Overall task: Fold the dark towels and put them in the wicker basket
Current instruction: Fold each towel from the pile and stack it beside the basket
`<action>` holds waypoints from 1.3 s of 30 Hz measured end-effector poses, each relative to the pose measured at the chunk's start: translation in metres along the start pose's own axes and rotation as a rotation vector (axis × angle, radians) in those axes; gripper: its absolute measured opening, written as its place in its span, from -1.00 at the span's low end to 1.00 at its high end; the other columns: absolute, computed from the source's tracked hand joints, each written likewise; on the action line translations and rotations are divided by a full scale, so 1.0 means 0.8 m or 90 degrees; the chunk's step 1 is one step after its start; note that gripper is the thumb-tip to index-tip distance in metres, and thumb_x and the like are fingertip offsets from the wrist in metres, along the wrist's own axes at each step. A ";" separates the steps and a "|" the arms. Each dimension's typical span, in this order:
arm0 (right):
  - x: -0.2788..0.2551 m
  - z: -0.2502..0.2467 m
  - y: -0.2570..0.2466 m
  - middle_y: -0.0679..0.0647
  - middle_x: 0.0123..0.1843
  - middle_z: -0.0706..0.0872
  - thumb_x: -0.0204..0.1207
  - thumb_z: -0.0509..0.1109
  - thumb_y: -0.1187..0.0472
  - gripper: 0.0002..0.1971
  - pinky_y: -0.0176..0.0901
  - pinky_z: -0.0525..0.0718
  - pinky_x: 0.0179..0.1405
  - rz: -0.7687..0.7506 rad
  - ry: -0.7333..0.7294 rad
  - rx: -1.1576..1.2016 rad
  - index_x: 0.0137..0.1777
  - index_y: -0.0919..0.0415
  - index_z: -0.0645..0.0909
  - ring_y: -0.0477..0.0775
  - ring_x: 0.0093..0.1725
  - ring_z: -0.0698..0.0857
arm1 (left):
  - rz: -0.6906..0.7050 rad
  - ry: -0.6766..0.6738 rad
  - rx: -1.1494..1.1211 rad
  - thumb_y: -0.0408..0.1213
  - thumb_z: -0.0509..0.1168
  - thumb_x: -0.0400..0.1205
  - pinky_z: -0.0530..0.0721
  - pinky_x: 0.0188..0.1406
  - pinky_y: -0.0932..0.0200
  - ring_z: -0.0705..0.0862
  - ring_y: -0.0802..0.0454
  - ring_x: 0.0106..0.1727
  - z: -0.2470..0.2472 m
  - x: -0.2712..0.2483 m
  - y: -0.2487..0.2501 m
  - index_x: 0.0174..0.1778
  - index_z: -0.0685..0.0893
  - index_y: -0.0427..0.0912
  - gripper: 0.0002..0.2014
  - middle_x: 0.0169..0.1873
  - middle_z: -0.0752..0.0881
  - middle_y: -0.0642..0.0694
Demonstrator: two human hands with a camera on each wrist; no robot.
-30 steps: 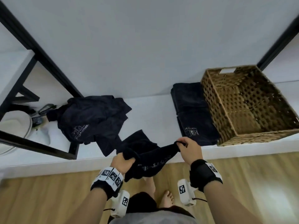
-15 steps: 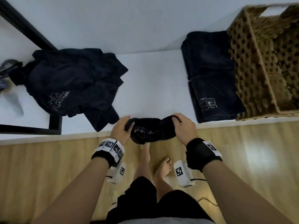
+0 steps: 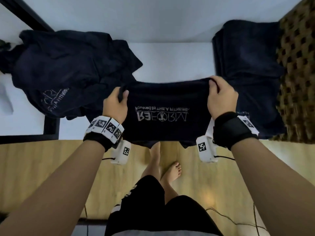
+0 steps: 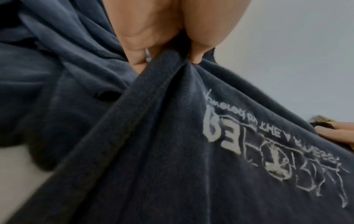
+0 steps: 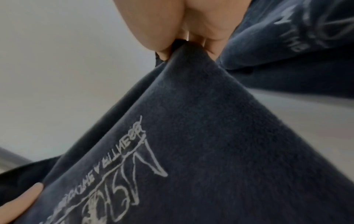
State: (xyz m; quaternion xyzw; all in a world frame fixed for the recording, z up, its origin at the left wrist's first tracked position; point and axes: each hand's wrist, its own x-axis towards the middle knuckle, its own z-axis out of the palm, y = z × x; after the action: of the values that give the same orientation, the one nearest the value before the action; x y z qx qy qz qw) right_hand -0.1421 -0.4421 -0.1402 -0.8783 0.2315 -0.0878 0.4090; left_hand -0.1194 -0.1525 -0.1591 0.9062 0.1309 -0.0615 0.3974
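I am pinching the towel (image 3: pixel 163 114) taut by its top corners, left hand (image 3: pixel 115 104) and right hand (image 3: pixel 221 97), so it hangs flat for folding.

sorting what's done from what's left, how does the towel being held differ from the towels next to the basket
The held towel is stretched open in the air between the left hand and right hand; the folded towels lie on the white surface beside the basket. The held towel shows its whole printed logo, upside down from the head view; the folded towels show only a scrap of print. Both are dark cloth.
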 end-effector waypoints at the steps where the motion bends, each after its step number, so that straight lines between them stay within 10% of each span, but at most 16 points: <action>1: 0.015 0.002 -0.002 0.08 0.11 0.81 0.70 0.27 0.23 -0.75 -0.86 0.26 -0.05 -0.011 0.006 -0.013 0.24 0.21 0.73 -0.35 -0.05 0.53 | -0.002 0.004 0.011 -0.12 0.19 0.76 0.36 -0.31 0.45 0.58 0.04 -0.22 0.001 0.014 0.003 0.06 0.64 -0.30 -0.72 -0.21 0.67 -0.13; 7: 0.089 0.027 -0.003 0.22 0.08 0.81 0.71 0.25 0.29 -0.75 -0.87 0.25 -0.12 -0.041 -0.026 -0.084 0.21 0.29 0.73 0.15 0.04 0.74 | 0.011 0.026 0.109 -0.04 0.44 0.59 0.41 -0.27 0.28 0.56 -0.01 -0.26 0.004 0.092 0.017 -0.33 0.64 -0.28 -0.64 -0.38 0.59 -0.07; 15: 0.103 0.060 0.001 0.29 0.19 0.76 0.69 0.19 0.37 -0.69 -0.55 0.37 0.11 0.088 -0.074 -0.142 0.33 0.31 0.67 0.25 0.19 0.71 | -0.064 -0.044 0.061 -0.23 0.43 0.61 0.44 0.04 0.45 0.58 0.20 0.08 0.010 0.147 0.022 0.15 0.74 -0.06 -0.80 0.15 0.72 -0.02; 19: 0.058 0.067 -0.003 0.35 0.57 0.44 0.57 0.24 0.48 -0.49 -0.29 0.26 0.53 -0.034 -0.139 -0.220 0.55 0.31 0.46 0.27 0.56 0.45 | -0.060 -0.058 0.114 -0.15 0.39 0.64 0.42 -0.02 0.40 0.64 0.06 0.07 0.016 0.159 0.024 0.18 0.72 -0.21 -0.73 0.14 0.75 -0.14; 24: -0.019 0.079 0.006 0.11 0.78 -0.10 0.60 0.40 -0.02 -0.22 0.19 0.07 0.70 -0.003 -0.387 -0.368 0.72 -0.07 0.06 0.18 0.75 -0.09 | -0.038 -0.058 0.123 -0.07 0.42 0.60 0.50 0.08 0.31 0.70 -0.07 0.17 0.014 0.163 0.018 0.16 0.75 -0.20 -0.68 0.12 0.77 -0.15; 30: -0.034 0.086 0.015 0.10 0.76 -0.31 0.49 0.43 -0.24 -0.01 0.27 -0.06 0.67 0.013 -0.419 -0.427 0.73 -0.11 -0.15 0.20 0.74 -0.24 | 0.199 0.017 0.156 -0.37 0.51 0.48 0.44 0.26 0.33 0.60 -0.10 0.17 0.017 0.104 0.028 0.15 0.71 -0.19 -0.68 0.17 0.59 -0.23; 33: -0.032 0.089 0.017 0.11 0.75 -0.33 0.48 0.43 -0.25 0.02 0.31 -0.06 0.66 0.012 -0.422 -0.430 0.73 -0.11 -0.18 0.21 0.73 -0.26 | 0.362 -0.152 0.254 -0.38 0.56 0.43 0.47 0.41 0.01 0.52 -0.22 0.37 0.040 0.036 0.029 0.26 0.70 -0.21 -0.55 0.33 0.56 -0.29; 36: -0.032 0.088 0.020 0.09 0.75 -0.35 0.48 0.42 -0.26 0.02 0.31 -0.10 0.66 0.005 -0.425 -0.431 0.73 -0.12 -0.20 0.20 0.73 -0.28 | 0.236 -0.408 0.415 0.00 0.54 0.46 0.05 0.67 -0.19 -0.11 -0.17 0.72 0.060 0.000 0.012 0.69 0.13 0.10 -0.05 0.72 -0.12 -0.13; 39: -0.027 0.086 0.024 0.07 0.75 -0.37 0.48 0.39 -0.31 0.01 0.30 -0.11 0.66 -0.007 -0.427 -0.434 0.73 -0.15 -0.22 0.19 0.73 -0.29 | 0.168 -0.454 0.523 0.23 0.52 0.34 -0.26 0.60 -0.28 -0.47 -0.08 0.65 0.067 0.015 -0.004 0.60 -0.39 0.34 0.24 0.59 -0.56 0.08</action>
State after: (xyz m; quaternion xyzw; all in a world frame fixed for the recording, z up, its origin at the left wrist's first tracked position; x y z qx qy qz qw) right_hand -0.1437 -0.3959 -0.1983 -0.9436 0.0975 0.2790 0.1490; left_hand -0.1094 -0.1876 -0.2007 0.9182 -0.1610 -0.3601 0.0359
